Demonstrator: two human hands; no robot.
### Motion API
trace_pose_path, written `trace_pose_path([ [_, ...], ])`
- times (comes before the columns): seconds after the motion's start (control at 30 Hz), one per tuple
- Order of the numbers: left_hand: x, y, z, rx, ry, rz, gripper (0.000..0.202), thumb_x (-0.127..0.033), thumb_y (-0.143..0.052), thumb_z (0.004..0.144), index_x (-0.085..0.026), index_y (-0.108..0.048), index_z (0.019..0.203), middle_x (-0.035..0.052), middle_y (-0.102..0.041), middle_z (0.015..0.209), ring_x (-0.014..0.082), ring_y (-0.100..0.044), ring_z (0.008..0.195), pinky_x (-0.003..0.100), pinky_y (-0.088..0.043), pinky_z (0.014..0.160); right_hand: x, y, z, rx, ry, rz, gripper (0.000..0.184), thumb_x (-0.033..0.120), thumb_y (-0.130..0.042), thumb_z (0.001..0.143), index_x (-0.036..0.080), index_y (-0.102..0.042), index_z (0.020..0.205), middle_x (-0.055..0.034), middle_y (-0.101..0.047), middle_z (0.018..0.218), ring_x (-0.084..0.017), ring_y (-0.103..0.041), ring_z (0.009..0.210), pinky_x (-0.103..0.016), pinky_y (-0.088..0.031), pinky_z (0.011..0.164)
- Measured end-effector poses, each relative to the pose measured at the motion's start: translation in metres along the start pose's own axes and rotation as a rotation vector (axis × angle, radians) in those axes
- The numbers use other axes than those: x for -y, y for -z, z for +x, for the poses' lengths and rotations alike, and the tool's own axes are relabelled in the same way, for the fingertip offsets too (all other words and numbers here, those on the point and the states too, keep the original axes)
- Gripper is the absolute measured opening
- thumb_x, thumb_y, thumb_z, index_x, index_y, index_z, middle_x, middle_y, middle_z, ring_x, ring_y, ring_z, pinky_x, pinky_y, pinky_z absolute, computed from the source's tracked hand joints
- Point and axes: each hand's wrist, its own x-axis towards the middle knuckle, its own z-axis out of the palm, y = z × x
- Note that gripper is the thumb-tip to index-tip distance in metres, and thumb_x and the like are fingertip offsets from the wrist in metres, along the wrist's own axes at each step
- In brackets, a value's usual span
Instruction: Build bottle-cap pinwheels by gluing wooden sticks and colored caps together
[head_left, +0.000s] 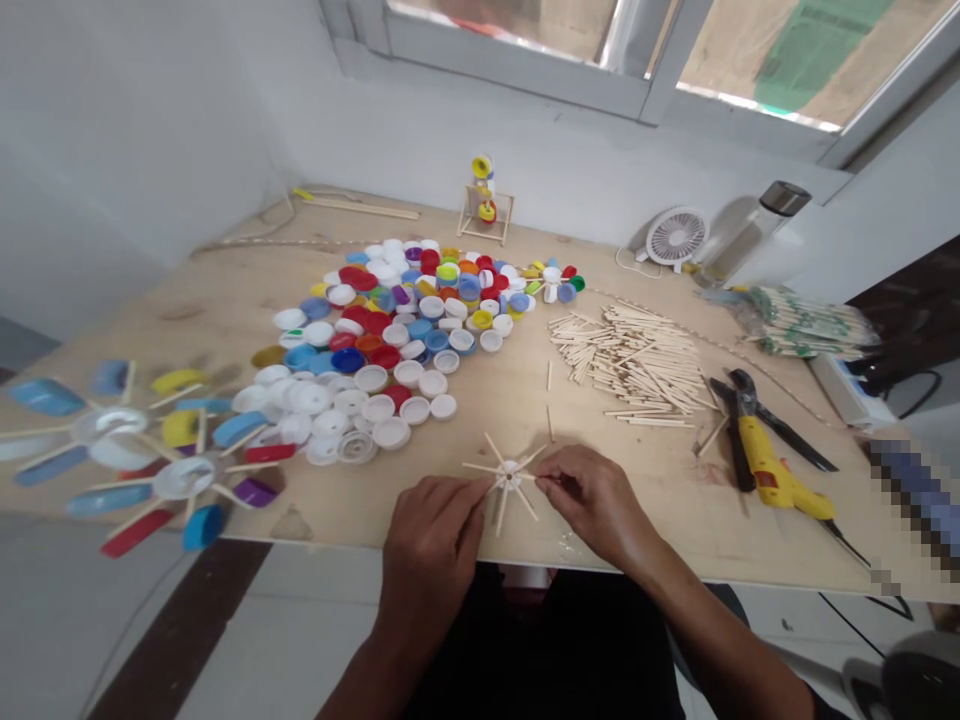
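Observation:
A small star of wooden craft sticks radiating from a white bottle-cap hub (510, 475) sits just above the plywood table's (225, 320) front edge. My left hand (431, 535) pinches one stick near the hub between fingertips and thumb. From the opposite side, my right hand (596, 495) grips another stick close to the hub. Both hands hold the star against or just above the board; I cannot tell which. A loose pile of craft sticks (630, 365) lies beyond my right hand.
A large heap of mixed bottle caps (390, 330) fills the table's middle. Cap-and-stick pinwheels (112, 440) lie at the left edge. A yellow glue gun (772, 470) and black-handled pliers (750, 420) lie to the right. A small fan (676, 237) and bottle (750, 230) stand behind.

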Motion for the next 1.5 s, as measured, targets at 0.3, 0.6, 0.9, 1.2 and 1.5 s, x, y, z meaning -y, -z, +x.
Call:
trace_pose_path([
  [0.3,0.0010,-0.0011,0.0003,-0.012,0.001,-0.001,0.019,-0.011,-0.050,0.088,-0.015,-0.067,0.096,0.0055,-0.070,0.083,0.0203,-0.061,0.080,0.036,-0.045,0.073,-0.0010,-0.0007,-0.0001,-0.006,0.001,-0.026,0.011,0.014,-0.057,0.087,0.021,-0.065,0.086,-0.0007,-0.065,0.080,-0.016,-0.059,0.077,-0.026,-0.043,0.070],
  [0.6,0.0012,-0.0007,0.0009,-0.017,-0.002,-0.003,0.021,-0.010,-0.049,0.087,-0.014,-0.068,0.094,0.0061,-0.069,0.082,0.0203,-0.061,0.078,0.036,-0.046,0.071,-0.0019,-0.0025,-0.0006,-0.003,-0.008,-0.044,0.012,0.013,-0.057,0.086,0.021,-0.066,0.087,-0.0003,-0.065,0.079,-0.015,-0.059,0.076,-0.026,-0.043,0.070],
  [0.9,0.0004,0.0002,0.0012,-0.019,0.006,0.000,0.021,-0.012,-0.049,0.087,-0.015,-0.069,0.094,0.0056,-0.070,0.082,0.0199,-0.062,0.079,0.035,-0.046,0.071,-0.0010,-0.0033,0.0007,0.003,-0.010,-0.053,0.012,0.012,-0.057,0.086,0.021,-0.065,0.086,-0.0004,-0.065,0.080,-0.015,-0.058,0.077,-0.027,-0.043,0.071],
  [1.2,-0.0002,0.0000,0.0024,-0.031,-0.001,0.001,0.022,-0.012,-0.048,0.087,-0.016,-0.069,0.092,0.0052,-0.069,0.080,0.0196,-0.062,0.077,0.035,-0.046,0.069,-0.0005,-0.0044,0.0000,-0.001,-0.001,-0.055,0.012,0.012,-0.057,0.086,0.021,-0.065,0.087,-0.0008,-0.065,0.080,-0.016,-0.058,0.077,-0.027,-0.043,0.071],
  [1.5,0.0010,0.0009,0.0021,-0.022,-0.015,0.008,0.022,-0.010,-0.049,0.087,-0.016,-0.069,0.093,0.0054,-0.068,0.080,0.0197,-0.062,0.078,0.034,-0.046,0.069,0.0004,-0.0054,0.0006,-0.001,-0.012,-0.114,0.012,0.010,-0.059,0.084,0.021,-0.064,0.084,-0.0003,-0.064,0.080,-0.015,-0.058,0.077,-0.025,-0.042,0.070],
])
